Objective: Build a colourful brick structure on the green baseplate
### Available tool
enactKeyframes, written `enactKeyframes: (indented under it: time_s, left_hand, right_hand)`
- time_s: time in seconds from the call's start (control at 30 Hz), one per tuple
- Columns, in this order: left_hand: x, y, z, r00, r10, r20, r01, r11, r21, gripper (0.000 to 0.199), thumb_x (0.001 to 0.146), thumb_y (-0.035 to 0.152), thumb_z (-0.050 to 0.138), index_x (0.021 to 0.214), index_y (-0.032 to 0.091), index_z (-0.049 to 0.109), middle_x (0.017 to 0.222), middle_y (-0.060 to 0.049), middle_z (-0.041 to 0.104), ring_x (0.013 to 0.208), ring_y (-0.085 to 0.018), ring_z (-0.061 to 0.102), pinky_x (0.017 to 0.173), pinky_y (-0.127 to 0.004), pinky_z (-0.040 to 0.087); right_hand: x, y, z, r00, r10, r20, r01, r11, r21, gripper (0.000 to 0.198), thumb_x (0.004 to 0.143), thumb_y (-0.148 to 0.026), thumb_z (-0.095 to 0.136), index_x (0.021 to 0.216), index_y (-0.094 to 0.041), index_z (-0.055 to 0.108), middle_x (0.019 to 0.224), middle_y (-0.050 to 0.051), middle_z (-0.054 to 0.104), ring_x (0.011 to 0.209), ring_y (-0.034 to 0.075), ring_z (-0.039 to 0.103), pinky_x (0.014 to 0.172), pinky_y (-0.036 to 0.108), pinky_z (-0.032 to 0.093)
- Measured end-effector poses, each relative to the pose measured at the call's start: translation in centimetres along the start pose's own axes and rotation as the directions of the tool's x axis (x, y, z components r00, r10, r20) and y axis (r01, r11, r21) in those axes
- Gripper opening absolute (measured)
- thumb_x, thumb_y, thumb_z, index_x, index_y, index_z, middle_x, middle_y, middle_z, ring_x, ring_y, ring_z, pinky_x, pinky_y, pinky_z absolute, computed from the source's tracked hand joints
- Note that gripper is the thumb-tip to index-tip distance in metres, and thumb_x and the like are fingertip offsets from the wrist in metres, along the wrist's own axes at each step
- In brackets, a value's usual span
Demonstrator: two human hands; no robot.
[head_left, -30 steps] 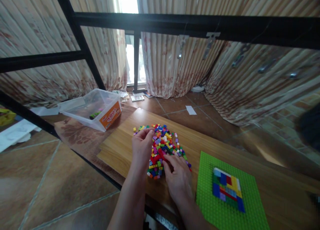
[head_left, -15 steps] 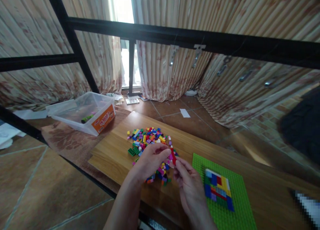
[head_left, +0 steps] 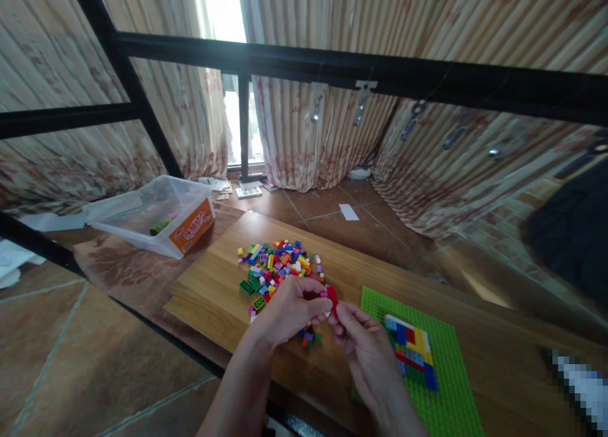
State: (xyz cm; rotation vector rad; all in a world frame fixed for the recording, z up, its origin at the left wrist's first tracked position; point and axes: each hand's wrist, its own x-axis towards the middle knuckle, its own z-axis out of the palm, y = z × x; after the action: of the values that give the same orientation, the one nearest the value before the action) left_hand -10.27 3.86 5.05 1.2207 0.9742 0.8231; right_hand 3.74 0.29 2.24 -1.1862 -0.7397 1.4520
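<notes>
Above the brick pile, a long red toy brick (head_left: 332, 300) is pinched between my two hands. My left hand (head_left: 292, 307) is closed at its left side, thumb and forefinger together. Small pink and white bits show by those fingertips; whether they are held or lie behind, I cannot tell. My right hand (head_left: 363, 339) grips the red brick's lower end with curled fingers. Beneath my left hand lies a heap of mixed coloured bricks (head_left: 280, 259), partly covered. A green baseplate (head_left: 449, 367) beside my right hand carries a flat multicoloured brick block (head_left: 413, 351).
The wooden board (head_left: 209, 285) bears the bricks and baseplate. A clear plastic box (head_left: 147, 225) with an orange label stands at the left on a brown cloth (head_left: 114, 253). Black metal bars (head_left: 304, 60) cross in front of curtains (head_left: 304, 133). Papers lie on the tiled floor.
The red brick has tilted and shows more of its broad face between my fingers. My hands have shifted slightly down and right, while the view has turned a little.
</notes>
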Motion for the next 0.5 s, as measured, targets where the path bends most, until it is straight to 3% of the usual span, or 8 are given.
enactKeyframes:
  time_s: [0.13, 0.23, 0.37, 0.5]
  left_hand:
    - [0.5, -0.9, -0.3, 0.984, 0.085, -0.159, -0.028, 0.944, 0.328, 0.015, 0.077, 0.020, 0.054, 0.076, 0.014, 0.068, 0.063, 0.001, 0.060, 0.057, -0.010, 0.048, 0.054, -0.021, 0.034]
    - [0.7, -1.5, -0.8, 0.953, 0.112, -0.282, 0.064, 0.836, 0.546, 0.018, 0.074, 0.016, 0.053, 0.076, 0.016, 0.071, 0.061, 0.001, 0.060, 0.059, -0.012, 0.051, 0.055, -0.022, 0.035]
    - [0.6, -1.8, -0.8, 0.948, 0.106, -0.299, 0.114, 0.766, 0.633, 0.025, 0.069, 0.012, 0.053, 0.080, 0.019, 0.074, 0.069, -0.001, 0.068, 0.067, -0.015, 0.059, 0.061, -0.023, 0.040]
    - [0.4, -2.0, -0.9, 0.938, 0.082, -0.338, 0.162, 0.755, 0.635, 0.028, 0.066, 0.012, 0.056, 0.084, 0.021, 0.076, 0.078, -0.003, 0.073, 0.076, -0.019, 0.064, 0.067, -0.026, 0.044]
  right_hand:
    - [0.4, 0.1, -1.7, 0.985, -0.104, -0.138, 0.064, 0.961, -0.271, 0.039, 0.065, -0.052, 0.073, 0.081, -0.017, 0.071, 0.067, 0.003, 0.067, 0.058, 0.015, 0.057, 0.052, 0.025, 0.045]
    - [0.6, 0.4, -2.7, 0.976, -0.191, -0.108, 0.093, 0.805, -0.585, 0.040, 0.071, -0.056, 0.064, 0.088, -0.020, 0.072, 0.080, 0.006, 0.073, 0.074, 0.022, 0.065, 0.064, 0.032, 0.049]
    - [0.6, 1.2, -2.5, 0.975, -0.207, -0.075, 0.047, 0.526, -0.849, 0.038, 0.076, -0.058, 0.054, 0.088, -0.026, 0.072, 0.086, 0.005, 0.074, 0.081, 0.027, 0.067, 0.069, 0.035, 0.047]
    - [0.6, 1.8, -1.6, 0.981, -0.187, -0.043, 0.040, 0.420, -0.907, 0.040, 0.079, -0.059, 0.048, 0.090, -0.028, 0.070, 0.086, 0.003, 0.074, 0.078, 0.026, 0.067, 0.066, 0.034, 0.044]
